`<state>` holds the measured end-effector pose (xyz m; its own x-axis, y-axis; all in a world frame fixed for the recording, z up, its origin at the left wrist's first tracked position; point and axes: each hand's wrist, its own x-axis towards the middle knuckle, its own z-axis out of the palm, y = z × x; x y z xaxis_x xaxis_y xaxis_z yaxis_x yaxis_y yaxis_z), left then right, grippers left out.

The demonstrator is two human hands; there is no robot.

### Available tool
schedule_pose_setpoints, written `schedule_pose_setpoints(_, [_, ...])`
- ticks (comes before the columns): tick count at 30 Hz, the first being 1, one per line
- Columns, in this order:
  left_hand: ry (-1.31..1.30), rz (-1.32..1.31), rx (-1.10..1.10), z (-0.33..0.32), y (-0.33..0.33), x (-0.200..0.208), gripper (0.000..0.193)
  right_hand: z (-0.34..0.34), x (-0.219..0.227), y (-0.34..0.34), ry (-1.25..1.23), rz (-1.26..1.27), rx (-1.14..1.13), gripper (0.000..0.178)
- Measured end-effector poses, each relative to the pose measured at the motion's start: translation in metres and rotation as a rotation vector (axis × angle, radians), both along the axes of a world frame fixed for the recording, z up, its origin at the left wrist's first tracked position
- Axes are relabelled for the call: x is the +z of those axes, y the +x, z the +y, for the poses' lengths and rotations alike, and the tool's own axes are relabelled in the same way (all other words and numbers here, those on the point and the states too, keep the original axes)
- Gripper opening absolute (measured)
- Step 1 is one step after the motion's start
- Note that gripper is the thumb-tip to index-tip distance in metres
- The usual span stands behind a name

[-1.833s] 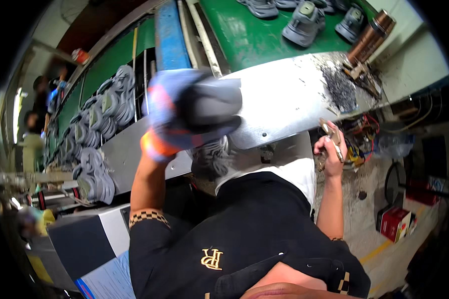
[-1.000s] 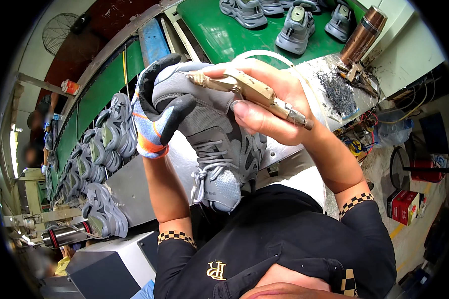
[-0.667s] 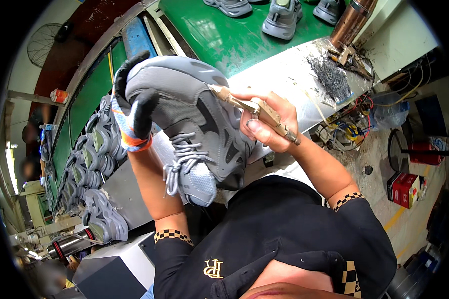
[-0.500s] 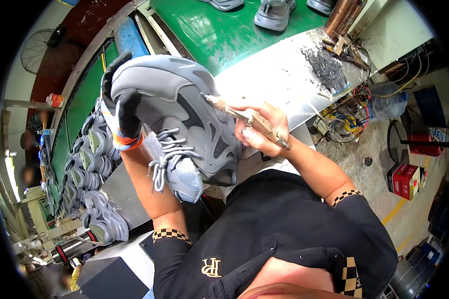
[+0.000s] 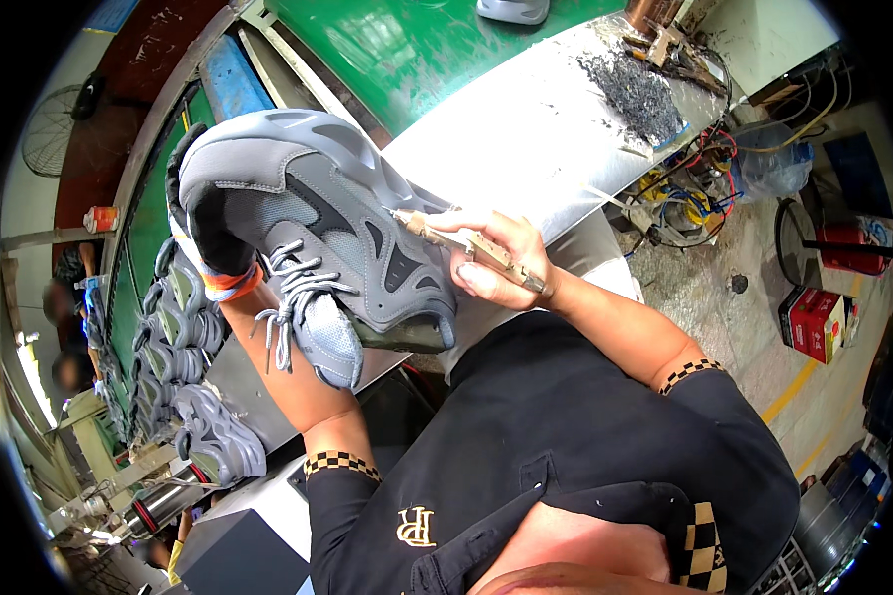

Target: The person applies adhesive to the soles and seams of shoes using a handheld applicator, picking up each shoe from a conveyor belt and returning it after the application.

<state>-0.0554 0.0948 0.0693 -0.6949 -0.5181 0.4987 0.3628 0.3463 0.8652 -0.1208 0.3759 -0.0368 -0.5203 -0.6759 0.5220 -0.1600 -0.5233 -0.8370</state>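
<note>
A grey sneaker [image 5: 352,188] with pale laces is held up at centre left, tilted on its side. My left hand [image 5: 192,253], in a dark-fingered glove with an orange cuff, is closed around its heel end; part of the hand is hidden by the shoe. Between the bare fingers of my right hand [image 5: 501,260] is a short tan, crusted pen-like tool [image 5: 488,253]. Its narrow tip meets or nearly meets the sneaker's side, by the border of upper and sole; actual contact I cannot tell.
Beyond the sneaker lies a green work surface [image 5: 387,59] carrying another shoe [image 5: 514,10]. A white ledge [image 5: 506,109] bears dark scraps [image 5: 635,99]. More grey sneakers [image 5: 218,431] line the left side. Tangled wires [image 5: 690,203] and a red box [image 5: 814,322] are at right.
The view has shifted, so fewer shoes show at the top. The sneaker has moved left and turned slightly. The tool's tip sits lower along the shoe's side.
</note>
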Motion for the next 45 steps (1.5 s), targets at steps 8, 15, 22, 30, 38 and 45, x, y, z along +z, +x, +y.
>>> schedule_pose_setpoints(8, [-0.017,-0.025,0.039,-0.013,0.014,-0.009,0.055,0.009,-0.017,0.005,0.077,-0.247,0.156,0.044])
schedule_pose_setpoints(15, [0.133,-0.016,0.076,-0.010,0.025,-0.027,0.054,0.014,-0.022,0.013,0.041,-0.131,0.063,0.044])
schedule_pose_setpoints(22, [0.359,0.004,0.183,0.001,0.056,-0.036,0.054,0.021,-0.025,0.022,0.173,-0.457,0.166,0.043])
schedule_pose_setpoints(30, [0.753,0.048,0.389,0.010,0.105,-0.067,0.053,0.017,-0.035,0.028,0.156,-0.389,0.118,0.044])
schedule_pose_setpoints(38, [-0.526,-0.683,0.540,0.029,0.226,-0.114,0.047,-0.027,-0.038,0.042,0.134,-0.305,-0.010,0.043])
schedule_pose_setpoints(45, [0.971,-0.546,0.465,0.135,0.263,-0.091,0.056,-0.045,-0.035,0.053,0.257,-0.310,0.028,0.044])
